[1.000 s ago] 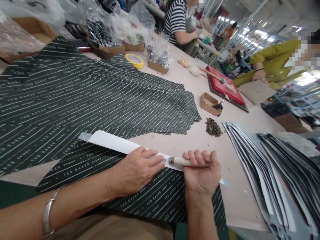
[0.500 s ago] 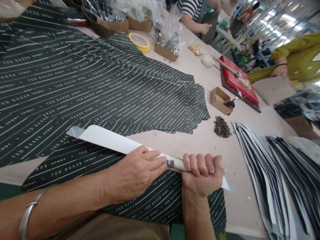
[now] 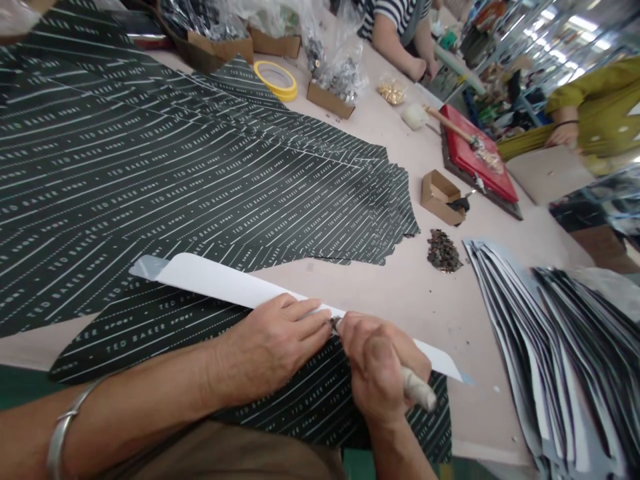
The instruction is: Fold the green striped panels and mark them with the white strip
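Observation:
My left hand (image 3: 277,343) lies over the near edge of a long white strip (image 3: 220,280), fingers stretched out and together, its thumb hidden. The strip rests on dark sheet material (image 3: 170,320) printed with white lines and lettering. My right hand (image 3: 383,363) is closed in a fist round a hand tool with a pale wrapped handle (image 3: 419,388). The handle's butt sticks out toward me at the lower right. The tool's small metal end (image 3: 334,324) meets the strip's near edge beside my left fingertips; its exact shape is hard to make out.
More printed dark sheets (image 3: 210,180) spread across the table's left. Stacked strips (image 3: 525,347) lie at right, near a pile of small dark metal pieces (image 3: 443,252) and a small cardboard box (image 3: 443,198). Beyond are a yellow tape roll (image 3: 276,80), a mallet (image 3: 415,116) and a red block (image 3: 475,153). Two people stand across.
My right fist has turned and moved left along the strip, bringing the tool's handle from lying along the strip to pointing toward me. My left hand has stayed almost still.

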Available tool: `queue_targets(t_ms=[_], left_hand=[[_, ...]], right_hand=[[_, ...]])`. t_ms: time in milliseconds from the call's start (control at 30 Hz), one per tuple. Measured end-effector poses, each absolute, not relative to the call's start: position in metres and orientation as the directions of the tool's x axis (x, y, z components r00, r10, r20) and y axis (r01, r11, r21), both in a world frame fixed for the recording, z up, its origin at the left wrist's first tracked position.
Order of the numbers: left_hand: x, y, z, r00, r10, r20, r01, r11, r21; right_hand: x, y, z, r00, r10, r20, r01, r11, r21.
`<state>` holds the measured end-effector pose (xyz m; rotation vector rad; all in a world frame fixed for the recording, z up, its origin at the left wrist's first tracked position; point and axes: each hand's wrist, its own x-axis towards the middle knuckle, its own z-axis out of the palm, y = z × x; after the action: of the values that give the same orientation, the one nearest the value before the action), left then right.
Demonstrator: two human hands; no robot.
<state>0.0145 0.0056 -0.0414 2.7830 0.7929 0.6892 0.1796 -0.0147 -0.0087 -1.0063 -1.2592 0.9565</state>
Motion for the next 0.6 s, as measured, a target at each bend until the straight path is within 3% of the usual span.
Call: queue_targets(t_ms=[133, 400, 600], left_hand=[[0.014, 0.006, -0.040, 0.770, 0.517, 0.374, 0.449, -0.856, 0.257], [0.014, 0.005, -0.048, 0.774, 0.530, 0.345, 0.447, -0.845, 0.295], [0.015, 0.007, -0.049, 0.784, 0.543, 0.302, 0.451, -0.832, 0.323]], right_hand=[[0.179, 0.009, -0.004, 0.101, 0.980, 0.173, -0.101, 0.183, -0.978], [0.151, 0.036, 0.014, -0.126, 0.988, 0.088, 0.336, 0.126, -0.933], [0.147, 0.028, 0.021, -0.161, 0.973, 0.166, 0.445, 0.222, -0.867]])
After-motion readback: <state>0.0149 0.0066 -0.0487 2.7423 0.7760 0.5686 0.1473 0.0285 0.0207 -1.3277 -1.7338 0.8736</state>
